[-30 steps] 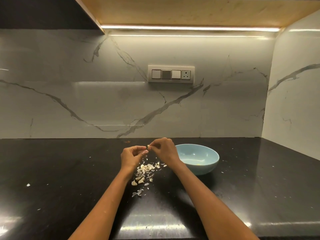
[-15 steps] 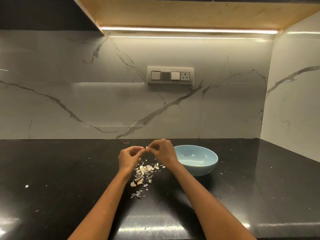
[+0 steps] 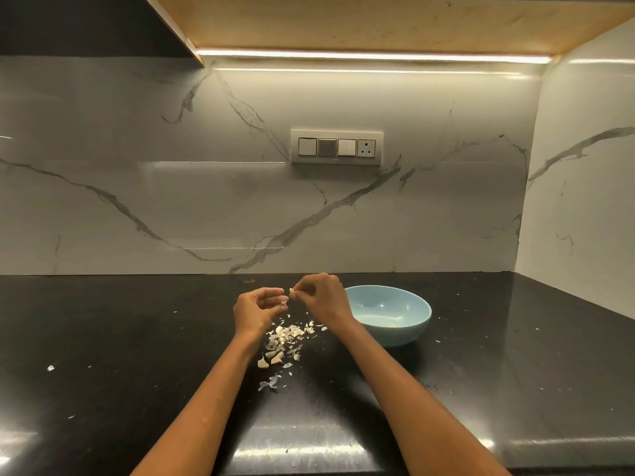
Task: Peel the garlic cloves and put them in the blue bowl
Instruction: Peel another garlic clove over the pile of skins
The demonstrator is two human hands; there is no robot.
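From the head camera, the right hand (image 3: 323, 298) is raised above the glossy black stone worktop (image 3: 103, 338), its thumb and fingertips pinching a small pale garlic clove (image 3: 292, 291) that pokes out to the left. The left hand (image 3: 257, 309) hangs just beside it with fingers loosely curled; a thin white scrap shows near its fingertips, but whether it pinches that scrap or holds nothing I cannot tell.

The relation that matters: the round pale-blue ceramic bowl (image 3: 417, 316) stands on the worktop directly to the right of the right hand, its rim just beside that wrist and a little lower, midway between the front edge and the marble back wall. The right hand is the nearer one by far, so the clove's way to the bowl is probably a short sideways carry to the right and down. The clove is too small to judge its long axis or how much skin remains.

Under and in front of the hands lies a loose heap of papery white garlic skins (image 3: 287, 333), with a few whole pale cloves (image 3: 273, 357) at its near end. Something small and yellowish sits in the bowl's bottom.
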